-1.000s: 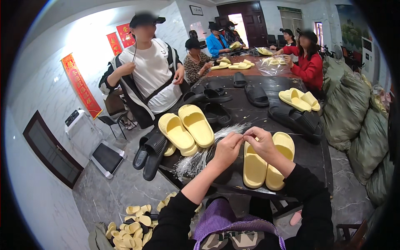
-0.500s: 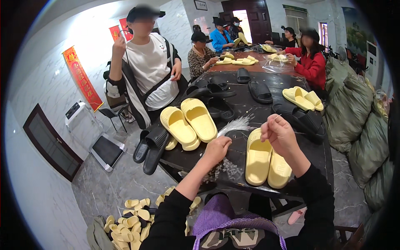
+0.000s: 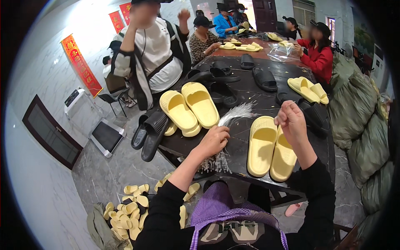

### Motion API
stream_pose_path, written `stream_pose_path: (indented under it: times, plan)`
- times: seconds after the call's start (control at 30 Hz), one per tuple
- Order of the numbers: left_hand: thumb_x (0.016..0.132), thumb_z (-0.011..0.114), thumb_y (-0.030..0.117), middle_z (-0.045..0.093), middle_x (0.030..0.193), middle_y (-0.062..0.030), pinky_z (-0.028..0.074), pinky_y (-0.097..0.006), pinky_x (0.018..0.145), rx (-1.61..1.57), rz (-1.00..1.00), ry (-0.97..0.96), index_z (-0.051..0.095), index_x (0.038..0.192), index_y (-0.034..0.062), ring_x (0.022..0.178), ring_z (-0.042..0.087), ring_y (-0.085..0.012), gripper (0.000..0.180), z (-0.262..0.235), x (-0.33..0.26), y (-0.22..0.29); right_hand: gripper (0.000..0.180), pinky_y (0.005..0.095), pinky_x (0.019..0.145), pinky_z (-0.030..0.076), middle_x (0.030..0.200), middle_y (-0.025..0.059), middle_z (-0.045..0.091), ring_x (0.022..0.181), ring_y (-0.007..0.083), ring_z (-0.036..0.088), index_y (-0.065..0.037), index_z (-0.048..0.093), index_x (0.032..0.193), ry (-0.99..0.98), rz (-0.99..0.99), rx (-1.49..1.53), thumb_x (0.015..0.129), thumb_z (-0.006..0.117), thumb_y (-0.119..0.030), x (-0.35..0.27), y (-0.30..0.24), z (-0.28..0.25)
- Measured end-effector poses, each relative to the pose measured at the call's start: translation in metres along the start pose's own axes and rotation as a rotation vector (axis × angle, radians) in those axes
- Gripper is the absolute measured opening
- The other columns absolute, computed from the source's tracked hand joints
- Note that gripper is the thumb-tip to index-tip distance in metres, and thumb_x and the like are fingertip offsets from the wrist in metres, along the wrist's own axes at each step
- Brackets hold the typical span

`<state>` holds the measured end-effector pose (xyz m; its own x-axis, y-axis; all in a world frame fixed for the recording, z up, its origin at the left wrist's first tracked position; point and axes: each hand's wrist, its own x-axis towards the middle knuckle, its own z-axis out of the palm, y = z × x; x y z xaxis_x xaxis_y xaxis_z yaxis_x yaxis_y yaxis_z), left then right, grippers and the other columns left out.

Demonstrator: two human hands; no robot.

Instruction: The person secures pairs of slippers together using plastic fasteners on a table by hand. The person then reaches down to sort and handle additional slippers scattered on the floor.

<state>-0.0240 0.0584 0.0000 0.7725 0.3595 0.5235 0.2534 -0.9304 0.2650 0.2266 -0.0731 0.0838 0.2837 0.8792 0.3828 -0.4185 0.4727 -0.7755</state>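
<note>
Left to right: a heap of small yellow slipper pieces (image 3: pixel 129 206) lies on the grey floor below the table edge, apparently dropped where it is out of the way. On the dark table (image 3: pixel 250 89), black slides (image 3: pixel 148 131) overhang the near-left corner, and beside them a pair of yellow slides (image 3: pixel 189 106) lies sole-down, toes toward the wearer. The left hand (image 3: pixel 214 141) is closed in a fist around a bundle of thin clear plastic strands (image 3: pixel 233 114); the strands fan out above the fist and hang in a second tuft below it, over the table edge, a grip that seems to keep them gathered so that single strands can be drawn off. Just to the right, a second pair of yellow slides (image 3: pixel 271 150) lies side by side, touching, directly before the wearer and within easy reach of both hands. The right hand (image 3: pixel 291 121) is raised above this pair, fingers curled together with the tips pinched; whether a strand sits between them cannot be told. Farther right, green sacks (image 3: pixel 354 108) are stacked beside the table. Other people stand and sit along the far side.
</note>
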Motion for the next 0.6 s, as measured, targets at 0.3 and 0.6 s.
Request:
stream_pose_path:
  times: [0.3,0.6]
  plan:
    - [0.072,0.060,0.004,0.057,0.108,-0.0115,0.041,-0.038,0.088,0.042,-0.056,-0.015,0.063,0.086,0.0023,0.101,0.051,-0.0308,0.015,-0.005,-0.014,-0.010,0.009,0.0292,0.056,0.043,0.057,-0.0032,0.035,0.047,0.0080,0.034,-0.006,0.052,0.088,0.041,-0.141,0.132,0.091,0.050,-0.014,0.020,-0.019,-0.004]
    - [0.077,0.059,0.002,0.059,0.102,-0.0156,0.045,-0.033,0.078,-0.164,-0.170,0.345,0.059,0.099,-0.0023,0.087,0.057,-0.0273,0.023,-0.031,0.008,0.038,0.008,0.0264,0.046,0.043,0.058,0.0024,0.048,0.046,0.0128,0.047,-0.004,0.053,0.087,0.119,-0.127,-0.054,0.087,0.053,-0.011,0.008,-0.034,0.002]
